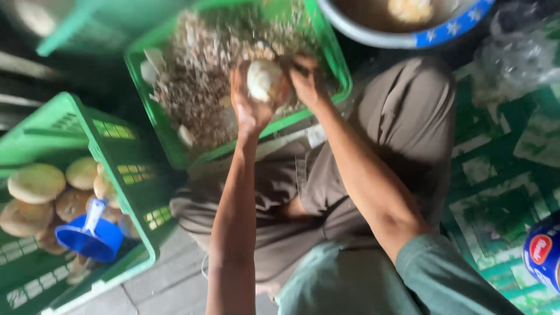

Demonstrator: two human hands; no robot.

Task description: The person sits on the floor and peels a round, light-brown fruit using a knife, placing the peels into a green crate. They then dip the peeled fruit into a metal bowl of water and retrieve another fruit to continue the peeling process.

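Item: pale round tuber [263, 80], part-peeled, creamy white, held over the near green crate [332, 64] at about 12 o'clock in the view.

Left hand [249, 99]: fingers curled up and closed around the tuber from below and the left side, cupping it firmly.

Right hand [308, 81]: pressed against the tuber's right side, fingers bent as if gripping a small tool or pulling at skin; blur hides whether anything is in it, so its hold cannot be told.

Near green crate: heaped with brownish peelings [204, 70] and a few white scraps.

Second green crate [125, 192], at 9 o'clock: holds flattish round brown tubers [36, 182], unpeeled, and a blue plastic scoop [88, 236] lying on top of them.

Basin [408, 35] with blue rim, at 1 o'clock: murky water and a pale lump in it.

Blue tin [542, 251], at 4 o'clock, on a green patterned mat [496, 192].

Lap: grey-brown trousers [402, 116], knees bent, beneath the forearms.

Handling note (judgement): the peeling goes best with the tuber kept directly above the scrap crate so waste falls in, the left hand turning it a little at a time, and the right hand working away from the cupping fingers, since a wet, smooth surface is likely to slip.
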